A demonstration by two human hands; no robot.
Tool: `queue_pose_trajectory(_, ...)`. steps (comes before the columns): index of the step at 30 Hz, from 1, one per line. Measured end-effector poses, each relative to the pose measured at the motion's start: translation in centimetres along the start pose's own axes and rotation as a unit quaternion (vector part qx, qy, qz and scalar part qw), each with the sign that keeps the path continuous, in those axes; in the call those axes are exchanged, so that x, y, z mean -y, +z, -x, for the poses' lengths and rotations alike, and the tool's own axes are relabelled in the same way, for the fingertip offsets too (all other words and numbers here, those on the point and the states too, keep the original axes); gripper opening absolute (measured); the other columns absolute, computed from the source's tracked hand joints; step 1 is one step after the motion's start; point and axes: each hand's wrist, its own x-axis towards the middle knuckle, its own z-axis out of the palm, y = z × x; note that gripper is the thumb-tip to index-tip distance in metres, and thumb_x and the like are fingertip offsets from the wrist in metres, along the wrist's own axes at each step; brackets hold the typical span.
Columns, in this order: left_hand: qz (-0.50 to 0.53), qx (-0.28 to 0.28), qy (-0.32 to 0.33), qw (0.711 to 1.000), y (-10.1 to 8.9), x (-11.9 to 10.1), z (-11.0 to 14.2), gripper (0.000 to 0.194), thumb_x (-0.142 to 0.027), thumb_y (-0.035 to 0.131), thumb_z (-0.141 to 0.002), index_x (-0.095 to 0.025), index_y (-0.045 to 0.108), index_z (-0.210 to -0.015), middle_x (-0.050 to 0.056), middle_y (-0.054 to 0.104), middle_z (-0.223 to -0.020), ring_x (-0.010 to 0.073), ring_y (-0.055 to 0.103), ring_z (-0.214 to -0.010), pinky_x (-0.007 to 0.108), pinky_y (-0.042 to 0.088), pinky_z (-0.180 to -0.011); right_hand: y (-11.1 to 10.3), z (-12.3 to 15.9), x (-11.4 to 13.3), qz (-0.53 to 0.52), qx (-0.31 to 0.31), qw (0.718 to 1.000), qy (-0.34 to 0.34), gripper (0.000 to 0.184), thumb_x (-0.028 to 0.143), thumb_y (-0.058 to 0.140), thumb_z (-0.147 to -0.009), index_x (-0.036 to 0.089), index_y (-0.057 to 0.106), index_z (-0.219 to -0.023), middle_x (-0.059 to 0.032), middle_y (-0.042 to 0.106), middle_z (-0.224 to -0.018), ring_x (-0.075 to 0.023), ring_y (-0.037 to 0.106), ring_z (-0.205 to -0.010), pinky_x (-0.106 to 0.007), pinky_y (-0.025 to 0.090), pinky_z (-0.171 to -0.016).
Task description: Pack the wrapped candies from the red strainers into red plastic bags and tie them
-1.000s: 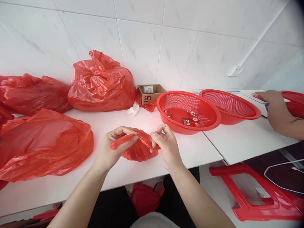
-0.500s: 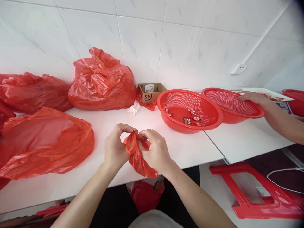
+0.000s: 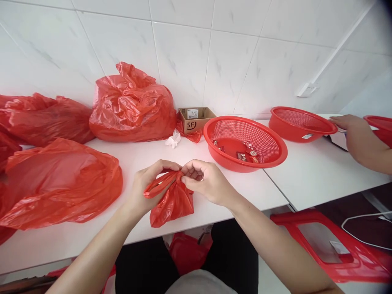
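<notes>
A small red plastic bag (image 3: 173, 206) hangs gathered at its neck over the front part of the white table (image 3: 134, 151). My left hand (image 3: 145, 185) is closed on the bag's neck and a looped handle from the left. My right hand (image 3: 208, 179) pinches the twisted neck from the right, thumb and fingertips together. What the bag holds is hidden. To the right of my hands sits a red plastic colander (image 3: 245, 163) with several small wrapped snacks (image 3: 245, 156) in its bottom.
Large red plastic bags (image 3: 131, 106) stand along the wall, with a flattened one (image 3: 64, 183) at left. A cardboard box (image 3: 196, 118) and crumpled tissue (image 3: 173, 139) lie behind. Another person's hand (image 3: 343, 121) is beside a second red basin (image 3: 301, 124). A red stool (image 3: 333, 245) is below right.
The bag's neck has become more tightly twisted and its handle loop now points left. My right hand has turned outward. The second basin has moved back and right with the other person's hand.
</notes>
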Motion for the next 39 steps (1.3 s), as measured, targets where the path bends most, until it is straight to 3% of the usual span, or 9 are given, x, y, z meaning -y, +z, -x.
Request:
queue_pose_trajectory(6, 0.004, 0.066, -0.02, 0.998, -1.2, -0.1, -0.6, 0.011, -0.021, 0.062, -0.088, -0.026, 0.065, -0.097, -0.004, 0.071, -0.09, 0.0115, 0.067, -0.074, 0.023, 0.052, -0.068, -1.3, 0.2, 1.7, 0.15, -0.023, 0.986, -0.066, 0.012, 0.008, 0.059, -0.072, 0.019, 0.056, -0.072, 0.0067, 0.058, -0.068, -0.007, 0.052, -0.062, -0.022, 0.042, -0.062)
queue_pose_trajectory(11, 0.003, 0.023, 0.017, 1.0, -0.4, 0.2, -0.4, 0.016, -0.016, 0.06, -0.088, -0.026, 0.06, -0.101, -0.002, 0.069, -0.096, 0.0132, 0.067, -0.084, 0.024, 0.051, -0.073, -1.5, 0.4, 2.5, 0.101, 0.008, 0.995, -0.012, 0.007, 0.023, 0.06, -0.082, 0.02, 0.063, -0.087, 0.0022, 0.066, -0.083, -0.0098, 0.057, -0.07, -0.024, 0.046, -0.066)
queue_pose_trajectory(17, -0.042, 0.066, 0.081, 0.994, -0.3, 0.0, -0.1, 0.026, -0.008, 0.061, -0.084, -0.025, 0.058, -0.103, -0.002, 0.068, -0.098, 0.0122, 0.066, -0.087, 0.023, 0.049, -0.077, -1.1, 0.2, 1.4, -0.011, 0.05, 0.997, 0.051, 0.007, 0.02, 0.062, -0.077, 0.018, 0.058, -0.082, 0.0029, 0.059, -0.076, -0.009, 0.054, -0.067, -0.023, 0.045, -0.062)
queue_pose_trajectory(22, 0.025, 0.087, 0.036, 0.995, -0.5, 0.0, 0.0, 0.027, -0.009, 0.058, -0.088, -0.026, 0.061, -0.109, -0.001, 0.07, -0.099, 0.0111, 0.067, -0.085, 0.021, 0.051, -0.076, -1.5, -0.1, 1.5, 0.091, 0.066, 0.994, -0.008, 0.005, 0.017, 0.058, -0.077, 0.019, 0.054, -0.079, 0.0039, 0.058, -0.074, -0.0085, 0.052, -0.065, -0.022, 0.044, -0.061)
queue_pose_trajectory(24, 0.068, 0.102, 0.009, 0.992, -0.4, 0.0, 0.0, 0.021, -0.014, 0.057, -0.09, -0.025, 0.061, -0.108, -0.001, 0.07, -0.097, 0.0117, 0.067, -0.083, 0.022, 0.052, -0.074, -1.9, -0.3, 1.8, 0.216, 0.064, 0.969, -0.099, 0.004, 0.015, 0.056, -0.078, 0.019, 0.055, -0.08, 0.0026, 0.061, -0.075, -0.0098, 0.054, -0.067, -0.024, 0.043, -0.062)
queue_pose_trajectory(28, 0.155, 0.117, -0.037, 0.98, 0.0, -0.1, -0.4, 0.005, -0.019, 0.061, -0.09, -0.022, 0.061, -0.094, -0.001, 0.069, -0.089, 0.0113, 0.065, -0.077, 0.022, 0.052, -0.07, -2.9, -0.7, 2.3, 0.48, 0.049, 0.813, -0.326, 0.017, 0.009, 0.047, -0.085, 0.018, 0.058, -0.075, -0.002, 0.063, -0.073, -0.0147, 0.054, -0.07, -0.029, 0.039, -0.062)
queue_pose_trajectory(30, 0.189, 0.108, -0.056, 0.974, 0.3, -0.3, -0.6, 0.003, -0.022, 0.062, -0.089, -0.021, 0.061, -0.092, 0.0, 0.069, -0.086, 0.0113, 0.065, -0.075, 0.022, 0.053, -0.068, -3.2, -0.7, 2.2, 0.51, 0.038, 0.78, -0.362, 0.022, 0.01, 0.044, -0.089, 0.019, 0.06, -0.077, -0.0029, 0.064, -0.076, -0.0159, 0.056, -0.073, -0.03, 0.04, -0.063)
queue_pose_trajectory(35, 0.221, 0.088, -0.082, 0.968, 0.5, -0.5, -0.8, 0.007, -0.024, 0.065, -0.088, -0.02, 0.063, -0.093, 0.002, 0.071, -0.089, 0.0142, 0.068, -0.081, 0.025, 0.055, -0.072, -3.3, -0.2, 1.6, 0.296, 0.049, 0.926, -0.228, 0.01, 0.019, 0.052, -0.091, 0.021, 0.059, -0.097, -0.0024, 0.067, -0.096, -0.0134, 0.062, -0.083, -0.026, 0.049, -0.071)
queue_pose_trajectory(39, 0.133, 0.083, -0.059, 0.986, -0.3, -0.5, -1.1, 0.007, -0.024, 0.067, -0.085, -0.02, 0.067, -0.09, 0.003, 0.073, -0.085, 0.0157, 0.068, -0.075, 0.025, 0.054, -0.066, -2.7, 0.3, 1.2, 0.3, 0.059, 0.936, -0.176, 0.007, 0.017, 0.049, -0.09, 0.02, 0.056, -0.091, -0.0026, 0.065, -0.091, -0.0128, 0.059, -0.076, -0.026, 0.045, -0.066)
